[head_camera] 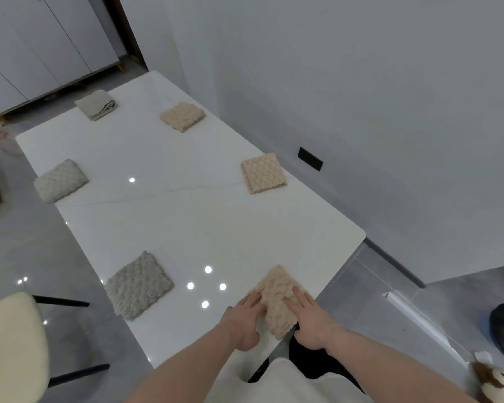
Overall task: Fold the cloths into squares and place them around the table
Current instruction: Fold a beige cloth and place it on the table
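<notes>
A long white table point(186, 222) runs away from the camera, and six folded cloths lie on it in two rows. Nearest, at the table's near edge, sits a beige cloth point(277, 298) with a plush, tufted nap; it is folded to a rough square and turned like a diamond, one corner pointing up the table and the opposite corner reaching the near edge. The left hand point(243, 321) lies at its left side with fingers straight and flat, the fingertips touching the cloth's edge. The right hand point(312, 318) rests on top of its right half, fingers straight and pressing down (neither hand curls round the fabric).

To the left of it, near the table's left edge, is a grey cloth point(138, 285), also tufted and square, lying flat and slightly turned. Farther up on the right side is a second beige cloth point(263, 173), its woven checker texture plain, its edges nearly in line with the table's. Opposite it on the left lies a pale grey cloth point(60, 181), puffier. At the far end sit a third beige cloth point(182, 116) and a thicker grey folded cloth point(96, 104), whose layered edge faces right
</notes>
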Demonstrator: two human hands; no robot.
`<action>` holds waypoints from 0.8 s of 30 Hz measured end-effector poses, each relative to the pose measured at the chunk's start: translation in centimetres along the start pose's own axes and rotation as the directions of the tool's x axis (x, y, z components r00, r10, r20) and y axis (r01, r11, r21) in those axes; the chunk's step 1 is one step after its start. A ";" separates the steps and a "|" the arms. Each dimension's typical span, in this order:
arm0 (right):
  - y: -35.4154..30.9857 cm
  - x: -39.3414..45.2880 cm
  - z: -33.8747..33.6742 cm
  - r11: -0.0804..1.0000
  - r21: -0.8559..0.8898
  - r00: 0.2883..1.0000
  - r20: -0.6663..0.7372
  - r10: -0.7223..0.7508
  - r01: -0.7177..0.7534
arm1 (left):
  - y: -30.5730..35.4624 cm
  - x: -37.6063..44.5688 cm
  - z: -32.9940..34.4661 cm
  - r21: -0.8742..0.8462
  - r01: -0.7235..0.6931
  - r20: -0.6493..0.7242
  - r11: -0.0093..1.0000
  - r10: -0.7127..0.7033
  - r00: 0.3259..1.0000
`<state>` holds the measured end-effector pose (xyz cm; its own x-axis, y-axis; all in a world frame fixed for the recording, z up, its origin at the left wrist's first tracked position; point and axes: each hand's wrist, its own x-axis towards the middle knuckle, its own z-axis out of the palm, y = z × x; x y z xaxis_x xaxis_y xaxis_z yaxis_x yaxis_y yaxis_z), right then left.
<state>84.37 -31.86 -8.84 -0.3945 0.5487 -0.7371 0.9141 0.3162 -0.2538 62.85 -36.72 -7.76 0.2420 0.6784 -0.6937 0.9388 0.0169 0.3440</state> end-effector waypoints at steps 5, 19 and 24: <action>0.4 -0.1 0.5 0.999 0.040 1.000 -0.027 0.009 -0.008 | 0.1 0.1 0.4 -0.012 0.008 -0.014 1.000 -0.008 1.000; 1.0 1.8 3.1 0.994 0.100 0.951 -0.308 -0.008 0.041 | 0.7 2.8 1.3 0.071 0.071 -0.252 0.995 -0.050 0.966; 1.5 2.6 2.2 0.998 0.050 0.958 -0.286 -0.032 0.048 | 0.9 4.0 0.4 0.117 0.093 -0.212 0.989 -0.067 0.975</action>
<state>84.94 -31.72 -12.52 -0.4340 0.7368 -0.5185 0.8975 0.3035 -0.3200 64.81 -34.32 -10.48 0.1211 0.8161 -0.5650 0.9795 -0.0060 0.2013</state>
